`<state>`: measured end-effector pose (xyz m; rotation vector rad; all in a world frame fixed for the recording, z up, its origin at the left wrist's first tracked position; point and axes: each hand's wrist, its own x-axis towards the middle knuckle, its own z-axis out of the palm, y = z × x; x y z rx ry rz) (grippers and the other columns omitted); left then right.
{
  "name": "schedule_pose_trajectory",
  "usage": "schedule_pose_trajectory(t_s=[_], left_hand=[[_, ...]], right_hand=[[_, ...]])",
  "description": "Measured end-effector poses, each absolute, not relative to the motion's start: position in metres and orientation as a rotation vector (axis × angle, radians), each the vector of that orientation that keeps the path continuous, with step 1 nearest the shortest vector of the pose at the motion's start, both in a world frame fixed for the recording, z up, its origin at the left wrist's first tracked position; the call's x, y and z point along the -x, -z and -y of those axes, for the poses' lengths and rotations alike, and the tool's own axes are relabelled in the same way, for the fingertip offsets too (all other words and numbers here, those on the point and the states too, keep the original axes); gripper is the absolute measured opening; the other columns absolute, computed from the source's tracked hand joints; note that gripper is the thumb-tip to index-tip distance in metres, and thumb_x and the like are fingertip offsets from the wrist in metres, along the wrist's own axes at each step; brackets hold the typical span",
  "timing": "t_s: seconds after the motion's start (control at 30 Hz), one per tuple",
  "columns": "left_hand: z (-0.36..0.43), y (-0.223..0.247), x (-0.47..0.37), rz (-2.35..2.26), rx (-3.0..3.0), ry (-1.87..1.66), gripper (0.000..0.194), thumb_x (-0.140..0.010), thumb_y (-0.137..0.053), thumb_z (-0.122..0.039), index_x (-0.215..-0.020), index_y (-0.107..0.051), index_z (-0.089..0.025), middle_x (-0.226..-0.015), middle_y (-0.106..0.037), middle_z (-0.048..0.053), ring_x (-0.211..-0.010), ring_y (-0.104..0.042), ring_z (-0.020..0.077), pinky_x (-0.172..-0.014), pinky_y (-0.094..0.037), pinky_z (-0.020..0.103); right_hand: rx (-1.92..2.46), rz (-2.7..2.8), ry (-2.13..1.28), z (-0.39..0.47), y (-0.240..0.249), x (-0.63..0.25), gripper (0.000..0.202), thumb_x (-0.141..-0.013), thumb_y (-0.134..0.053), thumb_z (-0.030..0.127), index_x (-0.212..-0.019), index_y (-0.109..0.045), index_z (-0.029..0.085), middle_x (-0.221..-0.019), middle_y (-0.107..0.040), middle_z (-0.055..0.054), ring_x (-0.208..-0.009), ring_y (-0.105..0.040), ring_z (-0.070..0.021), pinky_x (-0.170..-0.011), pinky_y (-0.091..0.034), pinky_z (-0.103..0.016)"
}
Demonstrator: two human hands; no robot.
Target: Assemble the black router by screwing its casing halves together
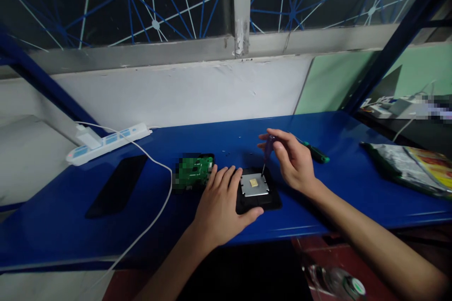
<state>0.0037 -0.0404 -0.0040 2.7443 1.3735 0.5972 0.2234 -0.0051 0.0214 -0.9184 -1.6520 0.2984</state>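
The screwdriver [269,147] is held in the right hand [295,162] — narrowly, between thumb and fingers — and is stood nearly upright, its tip at the far right corner of the metal plate [257,188]; the stance seems suited to pressing straight down. The plate is seated on the black case [274,201], which is laid flat on the table [158,233]. The case's left side is covered by the left hand [219,207], spread wide and closed around nothing, probably so that turning is resisted. Whether the circuit board [196,169] is also touched by the fingertips cannot be told. Small bits [228,154] are scattered beyond the case, perhaps for easy reach. The green tool [319,154] is left beyond the right hand, apparently out of the way.
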Motion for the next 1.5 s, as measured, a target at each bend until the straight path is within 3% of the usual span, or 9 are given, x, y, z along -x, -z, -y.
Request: schedule_pose_trajectory(t_s=[0.13,0.43,0.63,0.7,0.87,0.97,1.13,1.23,1.5], left_hand=[[0.0398,0.0047,-0.0028,-1.363,-2.744,-0.612,0.084,-0.080,-0.068,-0.067,-0.140,-0.046,-0.012,-0.142,-0.055,0.019,-0.135,-0.048,0.0372,-0.122,-0.022,0.061],[0.0405,0.0044,-0.0035,-1.365,-2.748,-0.583,0.083,-0.080,-0.068,-0.068,-0.138,-0.049,-0.011,-0.143,-0.055,0.022,-0.135,-0.048,0.0381,-0.120,-0.023,0.062],[0.0415,0.0057,-0.0020,-1.358,-2.734,-0.596,0.081,-0.081,-0.065,-0.070,-0.138,-0.050,-0.014,-0.144,-0.055,0.019,-0.136,-0.047,0.0373,-0.121,-0.022,0.061],[0.0416,0.0056,-0.0017,-1.357,-2.732,-0.594,0.080,-0.082,-0.064,-0.071,-0.137,-0.052,-0.014,-0.144,-0.054,0.019,-0.137,-0.046,0.0372,-0.121,-0.022,0.060],[0.0419,0.0053,-0.0013,-1.357,-2.727,-0.595,0.076,-0.081,-0.066,-0.069,-0.133,-0.054,-0.016,-0.145,-0.053,0.019,-0.137,-0.045,0.0386,-0.120,-0.025,0.061],[0.0422,0.0064,-0.0010,-1.352,-2.726,-0.622,0.076,-0.078,-0.069,-0.069,-0.132,-0.054,-0.017,-0.144,-0.053,0.019,-0.137,-0.045,0.0397,-0.117,-0.029,0.062],[0.0426,0.0089,0.0000,-1.342,-2.741,-0.635,0.079,-0.076,-0.069,-0.071,-0.133,-0.053,-0.019,-0.144,-0.053,0.019,-0.137,-0.045,0.0402,-0.116,-0.032,0.062],[0.0430,0.0091,0.0001,-1.350,-2.746,-0.591,0.079,-0.078,-0.068,-0.070,-0.134,-0.053,-0.017,-0.145,-0.051,0.020,-0.138,-0.043,0.0409,-0.115,-0.033,0.062],[0.0421,0.0098,-0.0001,-1.356,-2.730,-0.539,0.079,-0.081,-0.066,-0.069,-0.137,-0.051,-0.015,-0.148,-0.048,0.022,-0.140,-0.040,0.0431,-0.114,-0.035,0.062]], right_hand=[[0.926,1.629,-0.332,0.0052,-0.0198,-0.2216,0.032,-0.101,-0.047,0.024,-0.132,-0.055,0.028,-0.119,-0.071,-0.006,-0.097,-0.074,-0.0211,-0.085,-0.062,-0.042],[0.929,1.634,-0.202,-0.0007,-0.0145,-0.2228,0.033,-0.090,-0.068,0.026,-0.122,-0.062,0.032,-0.095,-0.059,-0.004,-0.078,-0.063,-0.0199,-0.070,-0.061,-0.042],[0.905,1.641,-0.353,0.0033,-0.0170,-0.2195,0.038,-0.103,-0.041,0.027,-0.140,-0.050,0.033,-0.125,-0.062,-0.008,-0.098,-0.071,-0.0219,-0.072,-0.062,-0.040],[0.914,1.637,-0.347,0.0035,-0.0170,-0.2182,0.042,-0.103,-0.039,0.024,-0.144,-0.046,0.034,-0.128,-0.063,-0.008,-0.098,-0.071,-0.0215,-0.072,-0.062,-0.039],[0.957,1.624,-0.159,0.0002,-0.0153,-0.2197,0.039,-0.093,-0.063,0.025,-0.131,-0.058,0.033,-0.097,-0.062,-0.004,-0.084,-0.065,-0.0214,-0.073,-0.060,-0.042],[0.963,1.650,-0.120,-0.0003,-0.0149,-0.2214,0.037,-0.089,-0.069,0.025,-0.125,-0.061,0.032,-0.090,-0.057,-0.004,-0.078,-0.061,-0.0210,-0.069,-0.058,-0.042],[0.930,1.659,-0.233,0.0020,-0.0171,-0.2206,0.033,-0.100,-0.050,0.028,-0.131,-0.057,0.034,-0.111,-0.056,-0.008,-0.088,-0.066,-0.0213,-0.067,-0.060,-0.040],[0.911,1.683,-0.275,0.0028,-0.0182,-0.2198,0.038,-0.103,-0.042,0.028,-0.138,-0.053,0.036,-0.123,-0.057,-0.008,-0.092,-0.069,-0.0213,-0.074,-0.061,-0.042],[0.894,1.636,-0.323,0.0028,-0.0160,-0.2211,0.049,-0.105,-0.036,0.024,-0.152,-0.038,0.039,-0.134,-0.061,-0.007,-0.097,-0.071,-0.0210,-0.079,-0.064,-0.045]])
